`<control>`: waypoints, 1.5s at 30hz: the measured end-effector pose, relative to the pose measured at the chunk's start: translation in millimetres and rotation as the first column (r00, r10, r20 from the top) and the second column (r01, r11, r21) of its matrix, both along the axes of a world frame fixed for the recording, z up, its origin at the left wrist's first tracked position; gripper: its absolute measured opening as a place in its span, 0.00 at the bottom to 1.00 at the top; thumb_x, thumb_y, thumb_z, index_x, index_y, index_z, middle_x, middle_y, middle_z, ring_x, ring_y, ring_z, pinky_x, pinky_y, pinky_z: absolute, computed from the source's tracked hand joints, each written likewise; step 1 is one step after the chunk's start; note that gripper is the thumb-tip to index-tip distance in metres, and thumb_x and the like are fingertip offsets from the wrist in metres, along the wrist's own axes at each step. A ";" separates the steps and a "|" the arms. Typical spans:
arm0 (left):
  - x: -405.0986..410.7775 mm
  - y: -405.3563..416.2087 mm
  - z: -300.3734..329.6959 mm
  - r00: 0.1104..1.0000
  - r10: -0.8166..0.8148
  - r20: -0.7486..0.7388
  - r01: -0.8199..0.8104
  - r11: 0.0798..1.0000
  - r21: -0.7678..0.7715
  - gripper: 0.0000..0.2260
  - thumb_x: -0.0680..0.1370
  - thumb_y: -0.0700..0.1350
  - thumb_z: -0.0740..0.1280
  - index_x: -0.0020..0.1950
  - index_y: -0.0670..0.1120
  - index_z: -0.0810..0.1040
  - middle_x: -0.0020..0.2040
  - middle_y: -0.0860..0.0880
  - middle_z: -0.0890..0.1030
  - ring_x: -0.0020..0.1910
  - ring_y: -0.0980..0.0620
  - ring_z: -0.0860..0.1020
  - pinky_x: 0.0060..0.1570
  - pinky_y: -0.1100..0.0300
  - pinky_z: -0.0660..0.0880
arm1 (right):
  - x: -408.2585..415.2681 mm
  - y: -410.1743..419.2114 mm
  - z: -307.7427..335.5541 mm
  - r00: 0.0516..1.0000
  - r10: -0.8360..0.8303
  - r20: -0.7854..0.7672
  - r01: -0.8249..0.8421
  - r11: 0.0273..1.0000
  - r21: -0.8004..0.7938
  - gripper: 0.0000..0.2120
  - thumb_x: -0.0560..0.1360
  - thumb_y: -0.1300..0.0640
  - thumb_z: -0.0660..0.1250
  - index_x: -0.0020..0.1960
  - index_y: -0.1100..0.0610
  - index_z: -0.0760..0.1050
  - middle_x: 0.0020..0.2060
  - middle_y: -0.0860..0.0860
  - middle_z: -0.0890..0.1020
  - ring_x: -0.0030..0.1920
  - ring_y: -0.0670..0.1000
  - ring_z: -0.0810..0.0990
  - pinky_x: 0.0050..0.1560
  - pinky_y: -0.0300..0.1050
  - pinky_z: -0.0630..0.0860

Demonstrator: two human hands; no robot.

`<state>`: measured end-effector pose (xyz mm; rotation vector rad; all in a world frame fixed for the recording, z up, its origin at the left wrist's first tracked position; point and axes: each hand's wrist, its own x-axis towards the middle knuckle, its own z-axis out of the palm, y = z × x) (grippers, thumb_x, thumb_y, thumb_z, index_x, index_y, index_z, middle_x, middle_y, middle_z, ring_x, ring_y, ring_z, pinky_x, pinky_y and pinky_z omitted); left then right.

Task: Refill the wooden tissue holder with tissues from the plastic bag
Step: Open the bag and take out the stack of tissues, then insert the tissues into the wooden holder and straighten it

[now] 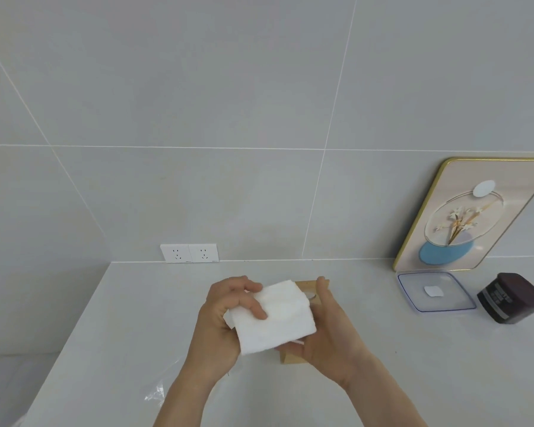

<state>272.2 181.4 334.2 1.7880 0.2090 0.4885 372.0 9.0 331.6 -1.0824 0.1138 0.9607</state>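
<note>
we see both hands meeting over the middle of the pale countertop (pixel 105 318), working a stack of white tissues (pixel 275 315). the left hand (pixel 225 315) grips the stack from its left side — thumb hidden under it, fingers (pixel 253 306) curled over the top and pressing down on the near-left part of the paper. the right hand (pixel 327 334) is wrapped around the wooden tissue holder (pixel 309 288), which sits mostly hidden beneath the tissues and behind the palm; its fingers are closed on the holder's right side, one fingertip reaching up past the far edge, and the thumb appears tucked under the near-right corner of the stack. only bits of the holder show: a light wood top with part of a rounded opening at the far side, and a wood corner near the wrist. whether the tissues already sit partly inside the holder we cannot tell. a clear plastic bag (pixel 158 392) lies crumpled on the counter at the near left, close beside the left forearm. well apart on the right lie a clear flat lid (pixel 435 291) and, just right of it, a dark jar (pixel 512 297). behind them a gold-rimmed decorative tray (pixel 469 217) leans against the tiled wall (pixel 198 103) — and two white sockets (pixel 189 253) sit low on that wall, beyond the hands.
</note>
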 end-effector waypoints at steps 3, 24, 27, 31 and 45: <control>3.5 -0.8 -3.3 1.000 -0.026 0.002 0.025 0.996 0.089 0.09 0.58 0.49 0.79 0.35 0.57 0.84 0.65 0.62 0.78 0.71 0.55 0.71 0.62 0.62 0.72 | 3.0 -4.9 6.0 0.997 0.073 0.002 -0.073 0.997 0.037 0.37 0.78 0.30 0.59 0.62 0.62 0.84 0.64 0.64 0.83 0.64 0.65 0.82 0.65 0.63 0.76; 37.0 -64.8 -50.3 0.855 -0.002 -0.519 -0.337 0.758 -0.558 0.33 0.70 0.49 0.79 0.72 0.54 0.70 0.58 0.46 0.84 0.56 0.47 0.84 0.48 0.55 0.81 | 36.3 -42.2 -57.7 0.909 -0.049 0.414 0.229 0.889 -0.397 0.02 0.78 0.60 0.72 0.48 0.55 0.83 0.46 0.62 0.87 0.42 0.56 0.84 0.42 0.51 0.79; 45.8 -71.7 -60.4 0.861 0.012 -0.508 -0.372 0.694 -0.616 0.32 0.73 0.39 0.77 0.73 0.57 0.69 0.61 0.45 0.82 0.58 0.45 0.83 0.52 0.50 0.80 | 44.2 -49.4 -65.1 0.922 -0.010 0.386 0.183 0.892 -0.414 0.02 0.78 0.59 0.72 0.49 0.56 0.83 0.46 0.60 0.88 0.42 0.55 0.84 0.40 0.48 0.80; 57.8 -78.7 -72.8 0.853 0.097 -0.513 -0.426 0.699 -0.575 0.31 0.72 0.35 0.76 0.69 0.59 0.73 0.60 0.46 0.82 0.58 0.43 0.82 0.56 0.46 0.80 | 52.3 -56.4 -75.8 0.942 0.032 0.333 0.122 0.895 -0.430 0.02 0.77 0.58 0.73 0.49 0.55 0.85 0.46 0.57 0.89 0.47 0.58 0.86 0.45 0.50 0.80; 95.9 -88.6 -107.3 0.753 0.344 -0.561 -0.432 0.901 -0.027 0.24 0.73 0.38 0.73 0.63 0.57 0.69 0.54 0.58 0.79 0.44 0.53 0.82 0.46 0.46 0.82 | 76.1 -49.5 -106.8 0.911 -0.020 0.412 0.283 0.758 -0.588 0.11 0.73 0.64 0.74 0.49 0.50 0.79 0.43 0.53 0.86 0.44 0.55 0.84 0.42 0.50 0.80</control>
